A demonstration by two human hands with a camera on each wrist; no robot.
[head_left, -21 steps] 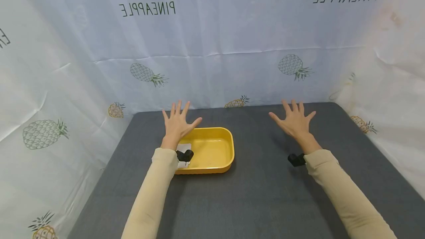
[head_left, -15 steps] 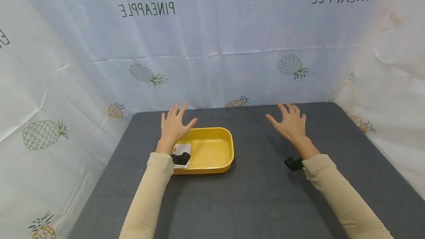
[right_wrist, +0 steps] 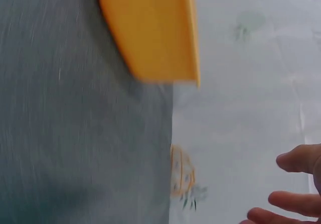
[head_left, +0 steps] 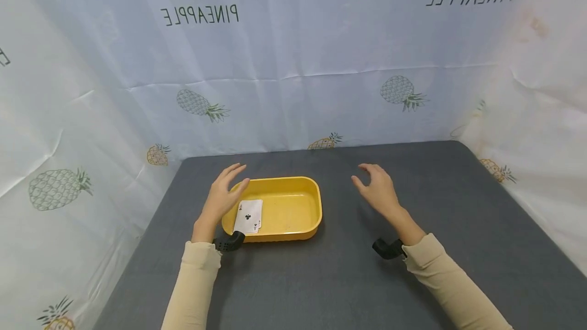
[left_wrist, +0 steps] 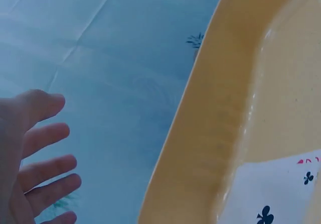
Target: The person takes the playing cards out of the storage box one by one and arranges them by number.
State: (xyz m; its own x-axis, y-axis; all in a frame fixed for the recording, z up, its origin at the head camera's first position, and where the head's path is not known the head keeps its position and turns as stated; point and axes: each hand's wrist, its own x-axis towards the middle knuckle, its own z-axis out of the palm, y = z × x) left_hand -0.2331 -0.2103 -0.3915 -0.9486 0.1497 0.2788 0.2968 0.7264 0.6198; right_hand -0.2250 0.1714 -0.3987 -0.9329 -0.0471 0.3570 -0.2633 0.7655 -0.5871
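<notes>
A yellow tray (head_left: pixel 293 213) sits on the dark table, left of the middle in the head view. White playing cards (head_left: pixel 248 216) with black club marks lie in its left end; red marks peek from a card beneath in the left wrist view. My left hand (head_left: pixel 222 193) is above the tray's left rim, fingers loosely bent and holding nothing. To the right of the tray, my right hand (head_left: pixel 377 190) hovers over the table, thumb apart from the fingers, with nothing in it. Each wrist wears a black camera.
The dark grey table (head_left: pixel 339 279) extends around the tray. A white curtain (head_left: pixel 293 106) printed with pineapples hangs behind it and along both sides.
Both hands have come back toward the person, their spread fingers now relaxed. The left hand has moved left, uncovering the cards; the right hand has shifted left. The tray stays put.
</notes>
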